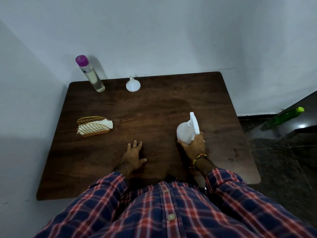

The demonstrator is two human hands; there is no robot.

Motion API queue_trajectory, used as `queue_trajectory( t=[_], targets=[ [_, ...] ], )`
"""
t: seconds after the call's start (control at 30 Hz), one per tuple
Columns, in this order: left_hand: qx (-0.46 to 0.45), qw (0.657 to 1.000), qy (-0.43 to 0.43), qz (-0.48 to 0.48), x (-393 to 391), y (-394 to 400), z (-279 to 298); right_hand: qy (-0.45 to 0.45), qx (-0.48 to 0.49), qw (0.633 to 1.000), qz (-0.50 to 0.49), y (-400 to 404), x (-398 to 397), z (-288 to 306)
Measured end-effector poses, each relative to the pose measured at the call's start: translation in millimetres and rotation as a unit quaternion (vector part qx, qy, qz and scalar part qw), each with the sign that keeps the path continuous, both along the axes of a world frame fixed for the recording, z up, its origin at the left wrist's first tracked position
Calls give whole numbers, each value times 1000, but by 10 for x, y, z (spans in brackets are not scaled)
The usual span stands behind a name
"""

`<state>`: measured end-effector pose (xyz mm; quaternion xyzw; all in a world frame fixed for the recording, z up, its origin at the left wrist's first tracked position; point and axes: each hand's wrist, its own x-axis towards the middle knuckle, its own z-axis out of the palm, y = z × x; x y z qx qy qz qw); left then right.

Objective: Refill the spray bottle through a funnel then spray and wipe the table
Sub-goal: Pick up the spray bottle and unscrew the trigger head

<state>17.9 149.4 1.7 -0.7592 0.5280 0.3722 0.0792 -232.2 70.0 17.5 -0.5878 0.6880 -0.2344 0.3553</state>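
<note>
A white spray bottle (186, 131) stands on the right side of the dark wooden table (154, 109), its trigger head on. My right hand (194, 147) grips its lower body from the near side. My left hand (133, 154) rests flat on the table near the front middle, fingers spread. A small white funnel (133, 85) lies upside down at the back middle. A tall clear bottle with a purple cap (91, 73) stands at the back left, with pale liquid in it. White napkins sit in a gold wire holder (93, 127) on the left.
The table stands in a corner, with walls behind and to the left. A green bottle (283, 118) lies on the dark floor to the right. My plaid shirt fills the bottom of the view.
</note>
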Motion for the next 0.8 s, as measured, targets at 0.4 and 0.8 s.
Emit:
queue_trajectory(
  t=[0.4,0.8],
  targets=[
    [-78,994,35,69,-31,41,17,-35,8,998,56,58,-220,-19],
    [-146,966,207,-54,-766,-658,377,-81,-11,979,184,-353,-391,458]
  ],
)
